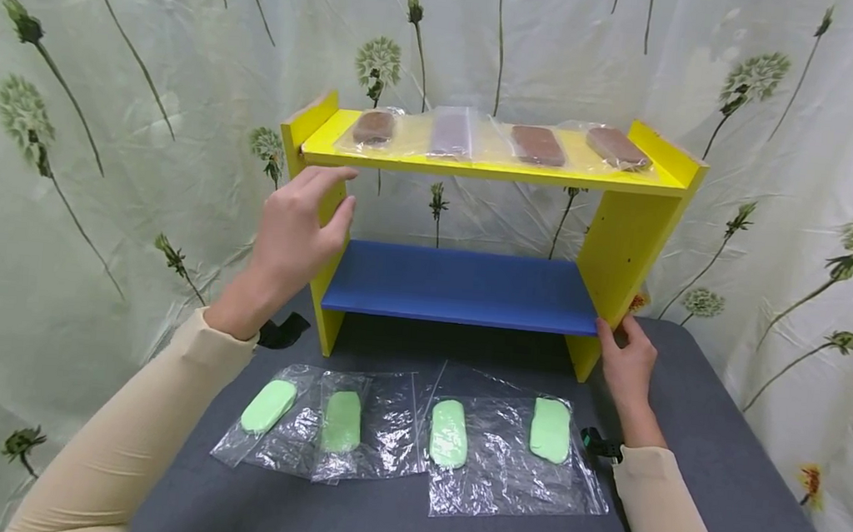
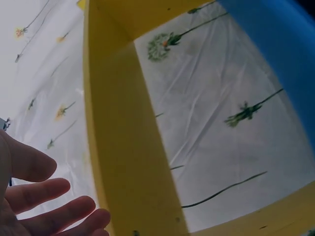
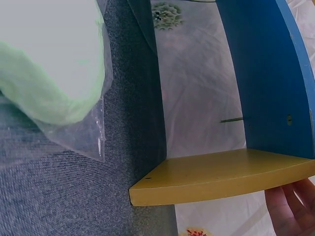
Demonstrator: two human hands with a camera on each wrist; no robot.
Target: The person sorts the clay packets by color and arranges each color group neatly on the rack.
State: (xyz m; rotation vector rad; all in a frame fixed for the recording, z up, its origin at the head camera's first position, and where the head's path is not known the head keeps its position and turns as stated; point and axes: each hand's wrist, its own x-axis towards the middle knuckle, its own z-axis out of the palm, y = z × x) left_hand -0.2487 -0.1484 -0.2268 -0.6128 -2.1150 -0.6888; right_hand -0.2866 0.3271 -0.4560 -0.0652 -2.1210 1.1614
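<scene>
A small two-tier shelf with yellow sides and top [image 1: 494, 173] and a blue lower board [image 1: 462, 285] stands on the dark table. Beside its left upright my left hand [image 1: 298, 214] is raised, fingers bent loosely with nothing in them; in the left wrist view the fingers [image 2: 59, 204] are spread apart from the yellow side panel [image 2: 123, 123]. Low on the right upright, my right hand [image 1: 628, 361] touches the panel near the end of the blue board. The right wrist view shows its fingertips [image 3: 288, 206] against the yellow panel's [image 3: 221, 177] outer side.
Several brown bars in clear bags, such as a brown bar [image 1: 538, 145], lie on the top shelf. In front, several pale green bars in clear zip bags, including a green bar [image 1: 449, 433], lie on the table [image 1: 376, 529]. A flower-print curtain [image 1: 151, 44] hangs behind.
</scene>
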